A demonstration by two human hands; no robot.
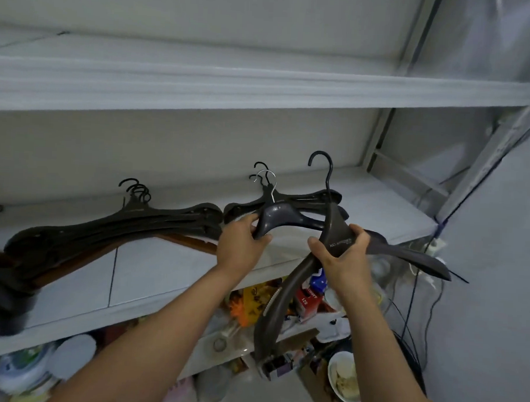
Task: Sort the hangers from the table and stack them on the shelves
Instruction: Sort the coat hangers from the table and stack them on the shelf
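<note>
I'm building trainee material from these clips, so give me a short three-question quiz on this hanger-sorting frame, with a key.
1. True or false: the right hand grips a grey hanger.
2. The silver-hooked hanger is: A hung on a rail; B held in the left hand; C lying on the floor.
3. What lies on the shelf behind the hands?

Key: 1 true; 2 B; 3 stacks of black hangers.
</note>
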